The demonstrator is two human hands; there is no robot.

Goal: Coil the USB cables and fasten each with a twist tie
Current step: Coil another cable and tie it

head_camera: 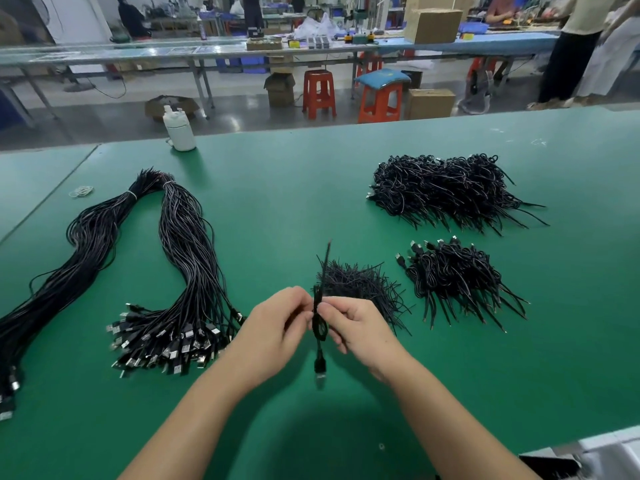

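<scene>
Both forearms reach in from the near edge. The left hand (277, 327) and right hand (360, 329) pinch a coiled cable (320, 327) between them, held upright above the green table (277, 202), plug hanging down, near the ties (360, 284).

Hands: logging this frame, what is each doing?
Left hand: pinching the coiled cable.
Right hand: pinching the same cable.

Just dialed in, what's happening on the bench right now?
A person is holding one coiled USB cable above the green table, left hand and right hand pinching it at the top. Loose twist ties lie just behind, uncoiled cables to the left, finished bundles to the right.
</scene>
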